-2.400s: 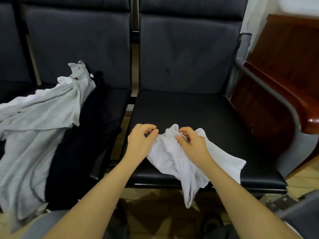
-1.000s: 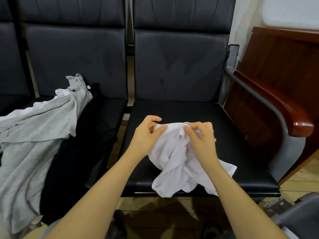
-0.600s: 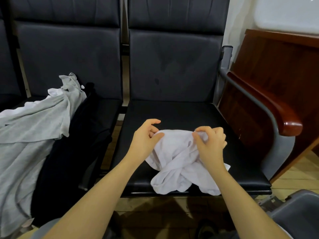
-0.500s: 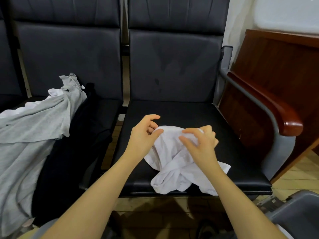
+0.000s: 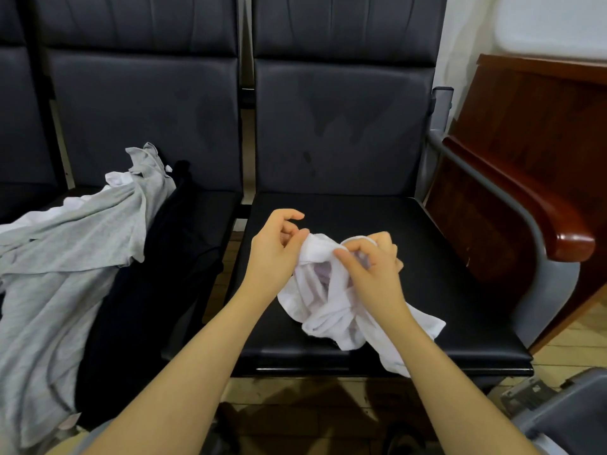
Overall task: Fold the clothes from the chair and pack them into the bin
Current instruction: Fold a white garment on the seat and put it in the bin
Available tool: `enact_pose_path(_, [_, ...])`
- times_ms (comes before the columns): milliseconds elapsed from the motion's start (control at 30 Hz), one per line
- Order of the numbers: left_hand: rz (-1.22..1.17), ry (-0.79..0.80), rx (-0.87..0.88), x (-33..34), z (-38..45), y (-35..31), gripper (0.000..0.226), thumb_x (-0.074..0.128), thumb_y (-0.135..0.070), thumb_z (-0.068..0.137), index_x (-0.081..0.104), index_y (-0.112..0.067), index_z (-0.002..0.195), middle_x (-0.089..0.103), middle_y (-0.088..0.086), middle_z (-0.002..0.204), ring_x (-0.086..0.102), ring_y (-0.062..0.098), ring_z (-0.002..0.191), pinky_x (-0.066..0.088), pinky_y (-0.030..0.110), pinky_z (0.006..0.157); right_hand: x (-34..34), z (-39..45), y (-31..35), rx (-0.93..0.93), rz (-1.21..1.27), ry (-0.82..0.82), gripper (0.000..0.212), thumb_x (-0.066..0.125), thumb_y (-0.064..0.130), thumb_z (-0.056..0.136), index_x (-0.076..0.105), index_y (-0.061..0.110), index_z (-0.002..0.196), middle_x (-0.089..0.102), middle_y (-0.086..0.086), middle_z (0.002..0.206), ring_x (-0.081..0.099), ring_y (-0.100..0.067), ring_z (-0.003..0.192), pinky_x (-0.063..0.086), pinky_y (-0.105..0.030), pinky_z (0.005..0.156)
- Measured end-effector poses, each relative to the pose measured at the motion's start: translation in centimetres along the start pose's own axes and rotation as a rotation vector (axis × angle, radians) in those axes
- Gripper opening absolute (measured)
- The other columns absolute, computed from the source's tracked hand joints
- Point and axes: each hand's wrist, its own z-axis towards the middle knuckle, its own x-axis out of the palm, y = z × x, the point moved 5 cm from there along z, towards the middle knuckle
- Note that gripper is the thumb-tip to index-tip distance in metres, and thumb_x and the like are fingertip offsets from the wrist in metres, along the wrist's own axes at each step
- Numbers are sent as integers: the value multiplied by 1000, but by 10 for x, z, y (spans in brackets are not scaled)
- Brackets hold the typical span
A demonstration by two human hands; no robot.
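Note:
A crumpled white garment [image 5: 331, 307] lies bunched on the front half of the black chair seat [image 5: 437, 257]. My left hand [image 5: 274, 254] pinches its upper left edge between thumb and fingers. My right hand [image 5: 371, 270] grips the upper edge a little to the right, fingers curled into the cloth. The lower part of the garment spills toward the seat's front edge. A grey bin [image 5: 565, 412] shows only as a corner at the bottom right.
A grey shirt [image 5: 65, 257] and a black garment [image 5: 144, 290] are heaped on the neighbouring seat to the left. A grey armrest with a brown wooden pad [image 5: 542, 221] borders the seat on the right, with wooden furniture [image 5: 542, 126] behind it.
Both hands have worked along the white garment's top edge, bunching it more tightly and lifting it slightly. My right hand moved left, closer to my left hand.

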Motion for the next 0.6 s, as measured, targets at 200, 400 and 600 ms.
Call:
enact_pose_path(200, [8,82,64,27,-1,-22,26,66,-16,87,53,-28,107,57,4,74,49,5,58,45,13,63,-39,5,-18,113,-48,-159,13,57,32,92,60,32,78,36,17,96,35,-10,102,35,-34,93])
enact_pose_path(400, [70,294,-132,52,-18,14,10,61,-32,89,61,-23,94,63,-9,89,57,0,77,47,11,70,-53,-2,-56,290,-248,-215,16,55,34,93,59,22,84,39,2,102,36,-16,105,22,-36,101])
enact_pose_path(600, [287,458,-137,54,-35,36,11,64,-36,87,65,-26,92,66,-11,90,62,5,86,53,29,81,-47,-6,-63,241,-310,-198,13,55,35,93,55,25,85,37,3,101,32,-13,98,17,-27,89])
